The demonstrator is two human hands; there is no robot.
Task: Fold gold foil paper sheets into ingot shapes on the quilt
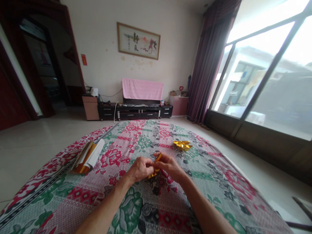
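Note:
A small piece of folded gold foil paper [153,174] is between my two hands, above the middle of the table. My left hand [140,169] pinches it from the left, with thumb and fingers pressed together. On the other side my right hand [169,166] grips its upper part between thumb and fingers. Parts of the foil are hidden behind the fingers. Beyond my right hand, folded gold foil shapes [182,145] lie on the cloth. Off to the left rests a loose, curled stack of gold and white paper sheets [89,157].
A flower-patterned cloth [126,211] covers the round-edged table. Past its far edge stand a black low cabinet [140,113] and a TV draped with a pink cloth [142,89]. Large windows [263,81] and a purple curtain [204,61] are on the right.

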